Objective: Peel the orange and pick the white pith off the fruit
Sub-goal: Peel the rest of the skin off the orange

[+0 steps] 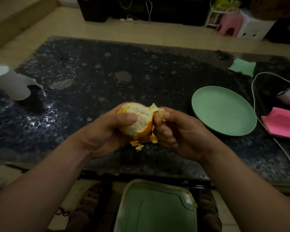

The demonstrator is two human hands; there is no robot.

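One orange (pixel 139 121): in the head view it is at the centre of the frame, held just above the near part of the table (pixel 141 64). It sits between your two hands and touches both.
Left hand (pixel 104 131): cups the orange from the left and below, with the fingers curled round it and the thumb laid across the bared white top.
Right hand (pixel 172 131): against the orange's right side, thumb and forefinger pinching one flap of peel (pixel 154 108) that stands up at the fruit's upper right.
Skin on the fruit: one band of orange rind along the lower right. The top and left are bare and white with pith, and your palm hides the underside.
Relation that counts: the flap lies on the right side, so your right hand is the nearer one. I judge the pull should run down and to the right, away from your left thumb, with the left hand bracing.
Stage: by my guess, peeling is about half done and pith picking has not begun.
Scraps (pixel 137 145): two or three bits on the table just below the orange, too blurred to count.
Plate (pixel 223 113): one, green, to the right of your right hand.
Bin (pixel 157 211): one, green, bottom centre, between your forearms.
Paper roll (pixel 8 81): one, at the left edge.
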